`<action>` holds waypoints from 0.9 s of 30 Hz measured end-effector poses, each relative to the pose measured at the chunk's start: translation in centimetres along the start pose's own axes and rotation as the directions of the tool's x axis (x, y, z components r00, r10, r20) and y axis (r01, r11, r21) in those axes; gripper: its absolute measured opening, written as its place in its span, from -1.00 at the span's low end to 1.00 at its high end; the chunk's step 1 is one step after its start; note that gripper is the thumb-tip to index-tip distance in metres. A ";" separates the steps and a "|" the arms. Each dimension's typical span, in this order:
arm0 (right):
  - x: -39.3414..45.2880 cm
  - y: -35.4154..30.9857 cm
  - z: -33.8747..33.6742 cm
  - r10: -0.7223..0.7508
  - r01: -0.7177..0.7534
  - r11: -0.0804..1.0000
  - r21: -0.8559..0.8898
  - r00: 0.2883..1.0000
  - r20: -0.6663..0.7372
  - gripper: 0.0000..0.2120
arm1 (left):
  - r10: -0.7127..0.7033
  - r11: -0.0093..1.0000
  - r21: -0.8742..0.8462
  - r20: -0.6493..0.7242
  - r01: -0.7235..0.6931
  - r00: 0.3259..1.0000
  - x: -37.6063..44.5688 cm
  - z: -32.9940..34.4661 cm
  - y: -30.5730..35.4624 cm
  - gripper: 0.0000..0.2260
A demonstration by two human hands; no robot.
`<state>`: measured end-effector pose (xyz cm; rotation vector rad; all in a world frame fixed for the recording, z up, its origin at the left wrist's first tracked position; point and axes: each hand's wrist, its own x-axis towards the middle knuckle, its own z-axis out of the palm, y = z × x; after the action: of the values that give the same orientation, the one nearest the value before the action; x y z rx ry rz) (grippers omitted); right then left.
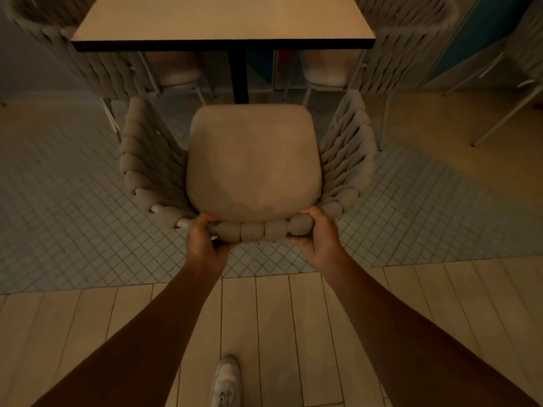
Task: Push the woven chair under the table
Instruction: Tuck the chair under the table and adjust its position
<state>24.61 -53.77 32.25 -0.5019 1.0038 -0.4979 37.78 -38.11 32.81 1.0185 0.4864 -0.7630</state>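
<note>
Both hands, the left hand and right hand, are gripping the woven chair by its backrest rim, its seat facing the table beyond.

In front of my chair the tiled floor is free up to the table. The black table post stands in the middle, just beyond the seat's front edge. 2 other chairs stand at the left and right sides of the table, close to my chair's woven arms. Behind me the plank floor is open, only my shoe is there.
</note>
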 end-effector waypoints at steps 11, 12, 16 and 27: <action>2.8 -1.1 5.0 -0.038 0.038 0.999 -0.038 0.999 0.001 -0.63 | -0.030 1.000 -0.006 0.025 0.030 0.999 4.0 1.3 4.3 -0.61; 2.8 -1.3 5.3 -0.043 0.043 0.998 -0.052 0.999 0.004 -0.66 | -0.031 0.999 -0.015 0.024 0.031 0.999 4.0 1.4 4.5 -0.57; 2.8 -1.9 4.6 -0.064 0.065 0.997 -0.032 0.997 0.033 -0.78 | -0.024 1.000 -0.019 0.036 0.025 0.999 3.5 1.8 3.7 -0.67; 2.8 -3.9 1.9 -0.110 0.112 0.993 -0.022 0.990 0.089 -0.60 | 0.048 0.998 0.029 0.097 -0.051 0.994 2.6 2.9 0.5 -0.78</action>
<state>26.92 -58.21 33.64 -0.6012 0.9023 -0.5577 39.87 -41.43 32.62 1.0140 0.3661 -0.7740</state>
